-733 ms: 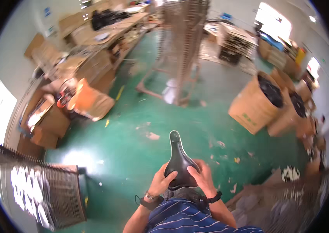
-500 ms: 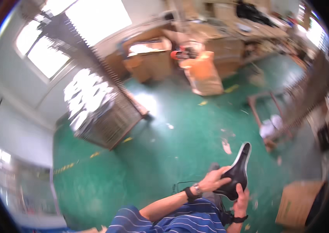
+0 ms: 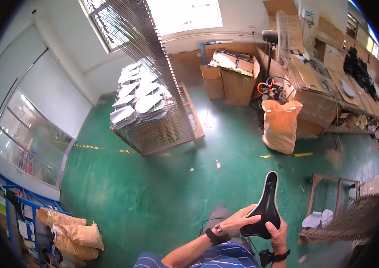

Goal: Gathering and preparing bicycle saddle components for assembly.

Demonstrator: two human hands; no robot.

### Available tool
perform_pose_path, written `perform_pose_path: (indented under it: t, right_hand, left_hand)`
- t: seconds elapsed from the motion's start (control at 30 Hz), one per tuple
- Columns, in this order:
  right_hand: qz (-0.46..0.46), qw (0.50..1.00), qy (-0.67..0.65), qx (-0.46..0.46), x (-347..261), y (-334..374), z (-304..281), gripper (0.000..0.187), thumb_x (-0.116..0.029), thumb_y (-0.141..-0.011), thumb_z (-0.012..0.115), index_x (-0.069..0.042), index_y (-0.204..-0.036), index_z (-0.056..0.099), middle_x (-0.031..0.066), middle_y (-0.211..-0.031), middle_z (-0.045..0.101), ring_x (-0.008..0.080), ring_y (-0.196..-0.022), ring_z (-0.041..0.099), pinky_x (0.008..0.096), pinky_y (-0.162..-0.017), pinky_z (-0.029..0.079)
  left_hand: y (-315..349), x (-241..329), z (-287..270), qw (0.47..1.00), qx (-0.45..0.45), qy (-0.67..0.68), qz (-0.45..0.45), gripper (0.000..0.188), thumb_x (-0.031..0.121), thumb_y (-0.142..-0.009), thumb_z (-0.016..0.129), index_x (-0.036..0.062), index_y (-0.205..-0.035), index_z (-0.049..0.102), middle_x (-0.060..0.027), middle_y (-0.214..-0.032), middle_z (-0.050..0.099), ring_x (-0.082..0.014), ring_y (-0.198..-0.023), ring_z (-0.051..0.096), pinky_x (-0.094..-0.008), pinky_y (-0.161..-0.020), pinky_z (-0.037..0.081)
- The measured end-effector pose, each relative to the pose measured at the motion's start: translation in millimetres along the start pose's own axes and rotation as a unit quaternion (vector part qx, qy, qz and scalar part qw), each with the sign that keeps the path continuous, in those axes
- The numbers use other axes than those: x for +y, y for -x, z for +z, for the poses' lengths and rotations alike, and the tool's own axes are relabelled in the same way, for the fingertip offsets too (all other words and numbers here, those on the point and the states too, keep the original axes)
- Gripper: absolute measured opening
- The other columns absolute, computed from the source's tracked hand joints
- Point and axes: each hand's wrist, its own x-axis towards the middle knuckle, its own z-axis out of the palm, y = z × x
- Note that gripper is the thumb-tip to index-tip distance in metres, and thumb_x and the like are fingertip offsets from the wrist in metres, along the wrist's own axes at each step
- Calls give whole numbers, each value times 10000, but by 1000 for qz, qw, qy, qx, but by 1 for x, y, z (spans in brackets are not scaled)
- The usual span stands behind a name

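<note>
A black bicycle saddle (image 3: 267,198) with a pale rim is held out over the green floor, its narrow nose pointing away from me. My left hand (image 3: 242,218) grips its left side, thumb lying across the wide rear part. On the right rear edge, my right hand (image 3: 278,234) has hold too, its thumb pressed on the top. The fingers of both hands are partly hidden beneath the saddle.
A wire rack (image 3: 153,134) with several white saddle-shaped pieces stands ahead left. An orange sack (image 3: 281,127) and cardboard boxes (image 3: 229,80) are farther off. Right is another rack (image 3: 314,196) with white pieces; brown sacks (image 3: 80,236) lie at lower left.
My view has swung left, so the racks and orange sack sit farther right in it and the brown sacks have come into sight. The saddle stays in both hands.
</note>
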Motion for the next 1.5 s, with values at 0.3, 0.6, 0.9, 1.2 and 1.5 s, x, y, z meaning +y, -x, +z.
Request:
perform_pose_path:
  t: [0.3, 0.6, 0.9, 1.2, 1.5]
  right_hand:
    - [46, 991, 122, -40, -28, -165, 7, 446, -218, -844, 790, 31, -1186, 649, 26, -980, 691, 112, -829, 614, 269, -776, 515]
    - [67, 991, 108, -41, -78, -307, 26, 470, -250, -880, 759, 44, -1221, 626, 59, -1061, 689, 129, -930, 621, 284, -856, 505]
    - [163, 862, 139, -459, -30, -406, 141, 373, -250, -890, 769, -7, -1144, 643, -1, -903, 641, 93, -791, 574, 269, -717, 483]
    - [103, 674, 237, -692, 55, -499, 430, 550, -458, -960, 694, -2, -1262, 632, 54, -995, 695, 133, -894, 654, 306, -780, 557]
    - [214, 952, 109, -188, 207, -747, 820, 370, -389, -958, 691, -75, -1142, 626, 95, -928, 695, 221, -720, 678, 377, -561, 574]
  left_hand:
    - [-185, 68, -119, 984, 150, -76, 62, 338, 392, -1043, 593, 64, -1121, 593, 78, -881, 518, -25, -791, 452, -228, -668, 396]
    - [-300, 154, -170, 966, 186, -99, 150, 301, 326, -1053, 592, 26, -1046, 576, 43, -855, 497, -64, -788, 430, -252, -671, 401]
    - [-131, 138, -232, 902, 314, 206, 211, 585, 420, -1009, 636, -28, -1367, 523, -111, -1222, 678, -200, -1180, 625, -354, -1073, 458]
    - [47, 82, -315, 575, 677, 228, 398, 344, 345, -962, 714, 15, -952, 617, -160, -911, 702, -293, -855, 702, -440, -793, 575]
    - [217, 91, -431, 447, 820, 228, 277, 262, 269, -982, 635, 13, -951, 682, -127, -948, 707, -246, -905, 664, -395, -871, 530]
